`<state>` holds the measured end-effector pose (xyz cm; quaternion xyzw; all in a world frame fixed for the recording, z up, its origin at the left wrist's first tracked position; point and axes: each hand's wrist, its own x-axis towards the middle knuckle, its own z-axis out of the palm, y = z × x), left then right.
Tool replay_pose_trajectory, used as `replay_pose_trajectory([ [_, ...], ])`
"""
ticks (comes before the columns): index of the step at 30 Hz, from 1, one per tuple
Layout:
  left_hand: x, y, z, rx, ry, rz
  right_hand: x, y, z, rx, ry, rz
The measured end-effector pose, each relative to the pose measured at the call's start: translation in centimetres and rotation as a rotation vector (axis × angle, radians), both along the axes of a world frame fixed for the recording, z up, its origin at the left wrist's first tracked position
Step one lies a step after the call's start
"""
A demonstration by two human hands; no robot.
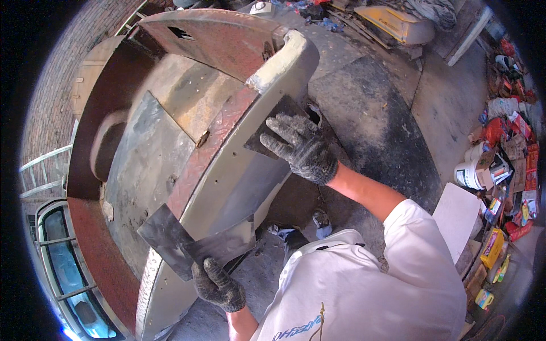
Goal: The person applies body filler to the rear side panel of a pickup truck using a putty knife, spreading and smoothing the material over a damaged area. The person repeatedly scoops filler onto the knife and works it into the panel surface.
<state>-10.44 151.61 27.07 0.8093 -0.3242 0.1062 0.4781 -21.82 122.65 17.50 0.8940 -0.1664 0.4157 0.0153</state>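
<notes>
A large curved metal vehicle body panel (227, 165), with pale and grey patches along its outer side, stands in front of me. My right hand (301, 148), in a dark worn glove, lies with fingers spread on a dark flat sheet (278, 108) against the panel's upper side. Lower down, my left hand (219, 286), also gloved, is closed at the edge of a dark grey, sandpaper-like sheet (165, 232). A second greyish flat piece (224, 244) overlaps it; whether the two are joined I cannot tell.
Inside the panel's rim is a grey and rusty metal floor (151, 153). A pale ladder (45, 170) and a vehicle window (74, 278) are at the left. On the right lie a white bucket (469, 173), a white board (456, 219) and piled clutter. A yellow casing (395, 24) lies at the back.
</notes>
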Motion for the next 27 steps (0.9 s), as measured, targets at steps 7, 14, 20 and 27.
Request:
replay_pose_trajectory([
  [7,-0.3,0.1,-0.3,-0.032,0.026,-0.009,-0.5,2.7,-2.0,0.152,-0.034,0.009],
  [14,-0.4,0.9,-0.1,-0.019,0.011,0.014,-2.0,0.6,1.8,0.281,-0.287,-0.019],
  [20,-0.4,1.8,0.4,0.055,0.014,0.054,-0.1,-0.9,2.3,0.374,-0.431,-0.193],
  [27,0.1,1.8,-0.4,-0.022,-0.012,0.045,2.7,5.4,1.1,0.371,-0.336,-0.163],
])
